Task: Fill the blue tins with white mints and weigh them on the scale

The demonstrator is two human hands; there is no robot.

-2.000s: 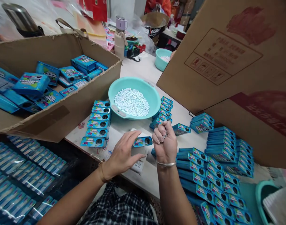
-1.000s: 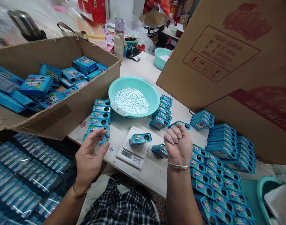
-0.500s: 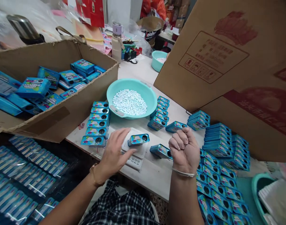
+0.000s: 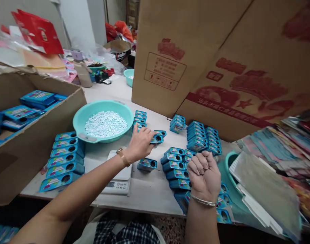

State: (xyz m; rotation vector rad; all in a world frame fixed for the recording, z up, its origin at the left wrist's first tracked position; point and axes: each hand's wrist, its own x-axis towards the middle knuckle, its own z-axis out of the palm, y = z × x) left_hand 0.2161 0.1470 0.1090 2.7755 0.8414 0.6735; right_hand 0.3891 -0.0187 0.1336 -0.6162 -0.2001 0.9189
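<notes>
My left hand [image 4: 140, 143] reaches across the table and grips a small blue tin [image 4: 157, 138] just right of the teal basin [image 4: 82, 117] of white tablets. The white scale [image 4: 118, 176] below my left forearm has nothing on its pan. Another blue tin [image 4: 147, 164] lies on its side between the scale and my right hand. My right hand [image 4: 204, 174] is a closed fist held over rows of blue tins [image 4: 177, 166]; what is inside it is hidden.
A column of blue tins [image 4: 60, 159] lies left of the scale. An open cardboard box [image 4: 30, 135] with blue packs stands at the left. A large tilted carton [image 4: 221, 61] fills the right. A second teal basin [image 4: 129, 75] and a bottle [image 4: 82, 71] stand farther back.
My left hand took the tin off the scale and carried it right, toward the tins by the basin. The view swung right. My right fist stayed closed.
</notes>
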